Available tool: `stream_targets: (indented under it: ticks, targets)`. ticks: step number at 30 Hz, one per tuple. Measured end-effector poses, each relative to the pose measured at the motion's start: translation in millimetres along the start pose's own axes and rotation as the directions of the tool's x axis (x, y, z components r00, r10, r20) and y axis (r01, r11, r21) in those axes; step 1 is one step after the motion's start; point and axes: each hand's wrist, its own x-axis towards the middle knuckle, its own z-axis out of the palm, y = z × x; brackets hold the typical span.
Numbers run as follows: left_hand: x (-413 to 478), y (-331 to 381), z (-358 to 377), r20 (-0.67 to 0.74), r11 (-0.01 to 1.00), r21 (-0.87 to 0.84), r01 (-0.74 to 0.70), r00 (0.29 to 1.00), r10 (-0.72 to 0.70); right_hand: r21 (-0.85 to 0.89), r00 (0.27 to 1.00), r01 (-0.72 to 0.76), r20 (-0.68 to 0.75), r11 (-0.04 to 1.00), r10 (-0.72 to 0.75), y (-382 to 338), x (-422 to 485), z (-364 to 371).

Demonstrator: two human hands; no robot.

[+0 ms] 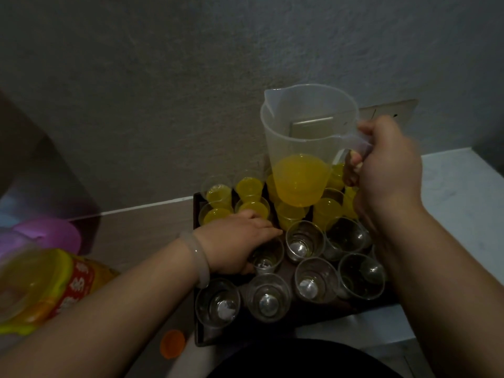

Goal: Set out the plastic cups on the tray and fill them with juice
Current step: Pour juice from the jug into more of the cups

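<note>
Above the tray [200, 338], right hand [387, 170] gripping the juice jug [300, 148], left hand [237, 241] clasping an empty cup [266, 257]

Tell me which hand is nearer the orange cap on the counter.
Left. The left hand grips an empty cup beyond the orange cap; the right hand holds the jug over the far side of the tray, farther off.

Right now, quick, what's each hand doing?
Left hand: holds an empty cup on the tray.
Right hand: grips the jug by its handle.
</note>
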Motion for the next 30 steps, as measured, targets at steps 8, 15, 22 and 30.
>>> stream_targets:
  ticks: [8,15,22,30]
  targets:
    - [-12.9,1.5,-19.9,-0.074,0.999,0.003,0.033,0.997,-0.033,0.034,1.000,-0.010,0.016,0.999,0.009,-4.4,-2.8,0.6]
    - [-41.0,-15.4,-56.0,-0.280,0.968,-0.160,0.193,0.932,-0.232,0.019,0.999,-0.026,0.048,0.999,0.025,-12.3,-6.6,2.8]
    - [-51.7,-42.1,-73.6,-0.363,0.899,-0.217,0.380,0.824,-0.436,-0.122,0.978,-0.094,0.172,0.988,0.115,-36.1,-1.5,6.5]
    - [-53.4,-54.0,-81.2,-0.324,0.879,-0.233,0.416,0.819,-0.473,-0.545,0.933,0.128,0.350,0.829,0.086,-61.0,-3.7,33.3]
